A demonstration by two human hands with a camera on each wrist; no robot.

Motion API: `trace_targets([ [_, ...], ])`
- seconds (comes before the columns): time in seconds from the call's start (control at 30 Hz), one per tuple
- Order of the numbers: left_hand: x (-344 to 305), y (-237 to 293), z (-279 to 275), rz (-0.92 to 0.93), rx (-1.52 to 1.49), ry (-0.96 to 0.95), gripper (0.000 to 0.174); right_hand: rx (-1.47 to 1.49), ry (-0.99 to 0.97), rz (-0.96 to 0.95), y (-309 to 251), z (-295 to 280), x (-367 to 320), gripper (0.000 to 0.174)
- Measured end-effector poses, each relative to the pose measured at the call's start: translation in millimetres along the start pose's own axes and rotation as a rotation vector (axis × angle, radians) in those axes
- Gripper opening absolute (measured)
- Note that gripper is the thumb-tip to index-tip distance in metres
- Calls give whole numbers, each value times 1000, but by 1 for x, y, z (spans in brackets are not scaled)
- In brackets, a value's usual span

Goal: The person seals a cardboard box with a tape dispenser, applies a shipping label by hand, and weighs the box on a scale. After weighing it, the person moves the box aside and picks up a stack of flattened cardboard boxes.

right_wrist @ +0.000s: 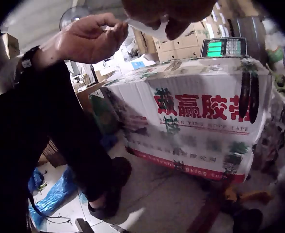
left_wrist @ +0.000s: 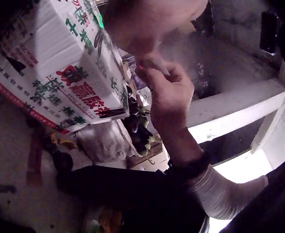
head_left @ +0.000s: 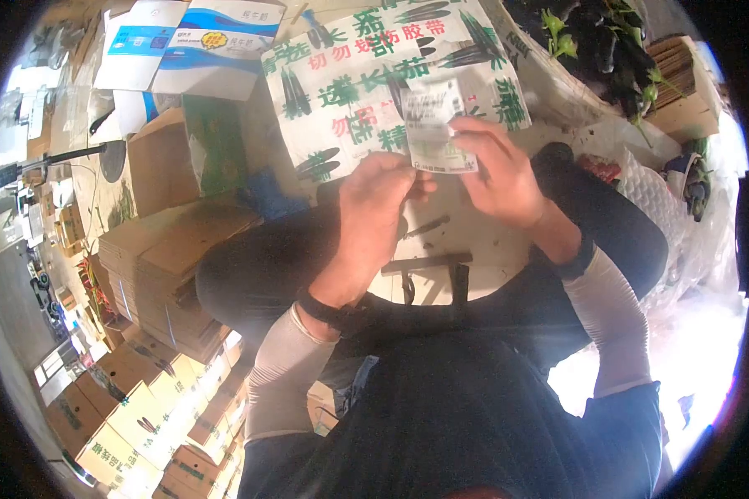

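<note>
A small white printed label [head_left: 431,137] is held up in front of the person, over a white carton [head_left: 324,104] with green and red lettering. My right hand [head_left: 499,170] pinches it along its right side, thumb below and fingers over the upper edge. At the lower left corner, my left hand [head_left: 374,204] has its fingers curled in and pinches the label's edge. In the right wrist view the left hand [right_wrist: 91,39] shows from the side, fingertips at the white slip [right_wrist: 152,30]. The left wrist view has the right hand [left_wrist: 169,94] with thumb and fingers together.
Flattened cardboard [head_left: 171,241] is stacked at the left, with printed boxes [head_left: 141,407] behind. Dark eggplants [head_left: 595,37] lie at the upper right beside an open carton [head_left: 691,91]. A scale with a lit green display [right_wrist: 225,47] stands beyond the white carton.
</note>
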State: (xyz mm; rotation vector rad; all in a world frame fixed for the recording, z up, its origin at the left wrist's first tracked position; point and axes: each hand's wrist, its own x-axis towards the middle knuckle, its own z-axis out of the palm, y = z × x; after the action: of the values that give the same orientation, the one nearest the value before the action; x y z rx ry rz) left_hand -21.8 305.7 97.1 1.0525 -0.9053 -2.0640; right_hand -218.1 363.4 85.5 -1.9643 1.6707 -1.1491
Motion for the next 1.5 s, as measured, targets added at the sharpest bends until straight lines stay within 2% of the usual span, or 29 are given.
trace_targets([
  [0.07,1,0,1,30,17,-1,8,72,-48,42,-7,-3,2,39],
  [0.13,2,1,2,61,33,1,7,360,-408,297,-18,-14,5,44],
  [0.17,3,1,3,92,126,-5,7,308,-563,306,-17,-20,8,47],
  [0.2,3,2,4,122,220,-12,7,304,-568,298,-17,-21,8,47],
  [0.27,2,0,7,157,217,-5,4,630,-461,528,-18,-18,4,51],
  [0.3,3,-2,6,207,316,-48,3,523,-296,283,-14,-8,2,47],
  [0.33,2,-3,7,258,414,-90,2,516,-301,277,-16,-9,4,47],
  [0.4,1,-1,10,218,494,-109,1,615,-282,488,-23,-13,3,39],
  [0.47,4,-4,15,299,517,-121,1,593,-296,490,-24,-16,4,37],
  [0.53,5,-8,17,278,548,-87,1,566,-326,506,-24,-15,4,32],
  [0.6,13,-26,17,481,612,-82,3,598,-324,546,-23,-10,-5,32],
  [0.67,19,-32,24,611,771,-14,9,1127,-81,1059,-20,-2,-19,34],
  [0.7,20,-35,29,641,977,11,12,1266,-17,946,-24,5,-20,32],
  [0.73,20,-40,34,662,1183,38,18,1260,-44,941,-19,8,-28,32],
  [0.8,20,-41,49,729,1145,38,20,1389,91,996,-2,4,-44,30],
  [0.83,21,-41,55,794,1111,11,22,1070,157,1143,-19,-2,-33,31],
  [0.93,25,-45,67,787,1151,54,18,917,220,1238,-30,-8,-27,32],
  [1.07,28,-53,75,728,1084,29,17,777,222,1121,-32,-12,-35,33],
  [1.17,23,-58,78,626,1037,-41,16,651,301,1225,-26,-9,-42,33],
  [1.2,21,-60,78,626,1032,-43,16,796,305,1200,-16,-9,-52,33],
  [1.23,20,-61,76,531,947,-76,16,942,308,1171,-17,-10,-55,34],
  [1.27,18,-63,76,437,862,-109,17,939,311,1170,-19,-11,-57,34],
  [1.33,19,-61,75,385,780,-83,19,1095,291,949,-27,-13,-57,35],
  [1.37,21,-61,74,328,701,-57,21,1094,298,949,-19,-14,-65,35],
  [1.43,28,-60,74,329,653,-50,24,1098,224,751,-5,-17,-79,37],
  [1.47,30,-59,74,330,603,-34,27,1099,235,749,-8,-17,-79,37],
  [1.5,30,-60,72,335,636,-140,28,1261,336,764,-11,-18,-79,37],
])
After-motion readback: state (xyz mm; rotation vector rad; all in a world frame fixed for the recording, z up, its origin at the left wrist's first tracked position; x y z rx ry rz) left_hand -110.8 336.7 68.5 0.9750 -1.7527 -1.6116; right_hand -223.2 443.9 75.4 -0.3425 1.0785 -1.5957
